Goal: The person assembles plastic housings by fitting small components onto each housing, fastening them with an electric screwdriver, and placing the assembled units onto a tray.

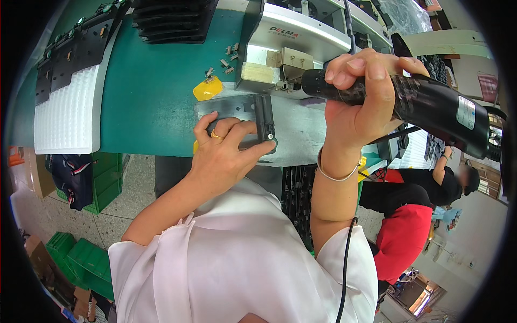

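My right hand (pixel 366 99) is wrapped round a thick black electric screwdriver (pixel 425 102), lifted over the right side of the table. Its narrow end points left, toward the metal block on the front of a grey-white screw feeder (pixel 301 35). My left hand (pixel 223 151), with a ring on one finger, holds down a dark rectangular part (pixel 229 106) on the work surface. Its fingers are bent over the part, and the thumb presses the near right corner beside a small round greenish piece (pixel 272 144). A black bar (pixel 264 116) runs along the part's right side.
Small metal-pinned components (pixel 229 59) lie loose beyond yellow tape (pixel 208 88) on the green mat (pixel 156 86). A white foam tray (pixel 70 116) with black panels is at left; black trays (pixel 172 19) are stacked at the back. A person in red (pixel 406 237) is at right.
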A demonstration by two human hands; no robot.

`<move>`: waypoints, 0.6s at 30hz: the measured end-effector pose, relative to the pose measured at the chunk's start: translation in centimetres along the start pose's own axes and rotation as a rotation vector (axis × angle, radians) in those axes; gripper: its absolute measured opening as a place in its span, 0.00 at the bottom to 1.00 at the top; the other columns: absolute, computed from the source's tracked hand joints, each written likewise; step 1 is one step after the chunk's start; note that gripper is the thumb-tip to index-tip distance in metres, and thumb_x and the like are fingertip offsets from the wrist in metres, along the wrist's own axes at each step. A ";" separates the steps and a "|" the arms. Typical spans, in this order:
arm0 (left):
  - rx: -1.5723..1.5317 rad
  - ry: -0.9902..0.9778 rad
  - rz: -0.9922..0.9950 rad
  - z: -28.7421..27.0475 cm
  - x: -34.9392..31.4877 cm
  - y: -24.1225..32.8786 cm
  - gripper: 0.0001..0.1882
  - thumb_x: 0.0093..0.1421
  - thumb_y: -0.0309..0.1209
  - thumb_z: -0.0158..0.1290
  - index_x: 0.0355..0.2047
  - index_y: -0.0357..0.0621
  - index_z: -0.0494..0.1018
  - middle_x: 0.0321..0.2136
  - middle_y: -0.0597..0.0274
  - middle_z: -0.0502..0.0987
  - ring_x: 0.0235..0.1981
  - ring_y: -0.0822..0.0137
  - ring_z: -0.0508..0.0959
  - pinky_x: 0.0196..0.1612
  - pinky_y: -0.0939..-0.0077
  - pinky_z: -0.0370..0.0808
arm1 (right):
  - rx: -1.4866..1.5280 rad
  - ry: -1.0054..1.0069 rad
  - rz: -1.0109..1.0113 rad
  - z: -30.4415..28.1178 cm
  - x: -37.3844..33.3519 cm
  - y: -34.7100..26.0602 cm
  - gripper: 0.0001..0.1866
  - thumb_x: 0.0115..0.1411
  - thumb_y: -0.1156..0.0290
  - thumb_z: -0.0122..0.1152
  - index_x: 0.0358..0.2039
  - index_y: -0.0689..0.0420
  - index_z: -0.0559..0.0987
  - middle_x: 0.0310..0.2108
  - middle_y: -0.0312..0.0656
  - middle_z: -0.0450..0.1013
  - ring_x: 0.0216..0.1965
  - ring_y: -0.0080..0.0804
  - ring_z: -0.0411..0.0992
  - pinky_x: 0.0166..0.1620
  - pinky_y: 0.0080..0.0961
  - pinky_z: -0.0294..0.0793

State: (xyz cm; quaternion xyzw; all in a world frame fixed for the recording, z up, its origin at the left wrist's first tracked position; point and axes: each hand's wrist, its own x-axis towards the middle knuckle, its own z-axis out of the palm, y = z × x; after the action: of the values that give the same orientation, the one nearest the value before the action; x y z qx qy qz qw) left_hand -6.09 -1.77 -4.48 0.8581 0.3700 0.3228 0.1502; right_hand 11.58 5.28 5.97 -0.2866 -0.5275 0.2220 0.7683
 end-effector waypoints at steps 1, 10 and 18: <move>0.001 0.001 0.002 0.0 0.0 0.0 0.15 0.45 0.33 0.63 0.35 0.67 0.80 0.40 0.72 0.73 0.45 0.67 0.69 0.57 0.54 0.50 | 0.023 -0.007 0.003 -0.1 0.1 0.2 0.21 0.57 0.81 0.56 0.47 0.62 0.58 0.20 0.43 0.73 0.16 0.25 0.70 0.25 0.20 0.73; 0.007 -0.011 -0.006 0.1 -0.1 0.1 0.14 0.47 0.33 0.62 0.36 0.66 0.80 0.40 0.72 0.73 0.45 0.66 0.69 0.57 0.53 0.51 | 0.096 -0.163 0.090 -0.4 0.6 0.1 0.21 0.56 0.82 0.55 0.49 0.59 0.62 0.24 0.49 0.71 0.16 0.30 0.66 0.23 0.35 0.73; 0.020 0.001 -0.012 0.1 0.0 -0.1 0.16 0.47 0.34 0.63 0.38 0.68 0.80 0.40 0.72 0.71 0.47 0.66 0.68 0.58 0.55 0.50 | 0.205 -0.106 0.281 -2.2 -4.6 -4.0 0.24 0.58 0.76 0.62 0.50 0.54 0.60 0.23 0.41 0.69 0.16 0.28 0.65 0.22 0.28 0.72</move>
State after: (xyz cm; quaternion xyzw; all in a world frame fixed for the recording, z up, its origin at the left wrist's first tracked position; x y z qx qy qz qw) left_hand -6.07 -1.66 -4.60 0.8571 0.3786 0.3184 0.1436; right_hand 12.19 -1.07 4.92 -0.2654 -0.4965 0.3946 0.7262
